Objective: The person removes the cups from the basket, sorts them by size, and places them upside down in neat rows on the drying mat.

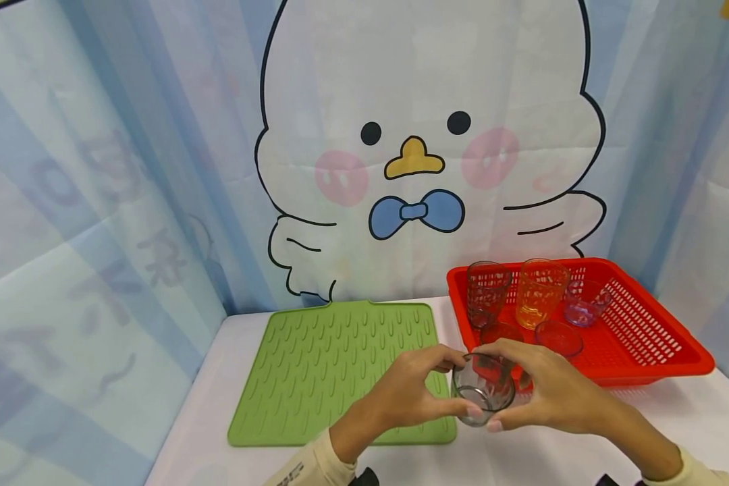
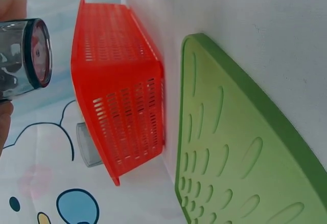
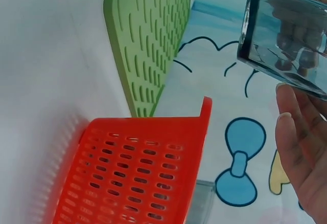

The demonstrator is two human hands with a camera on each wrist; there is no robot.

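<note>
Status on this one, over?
Left grip and right grip both holding one glass. Glass raised above table. Basket close by; nothing visibly blocking.

Bright, soft light; 2 wrist views dimmer.

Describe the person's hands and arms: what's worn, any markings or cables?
Left hand and right hand: bare, no gloves or rings visible. Cream left sleeve and right sleeve, both ending short of the hand. Left one carries a dark printed marking, too small to read. Small black piece by the left cuff; unclear what. No cables visible.
</note>
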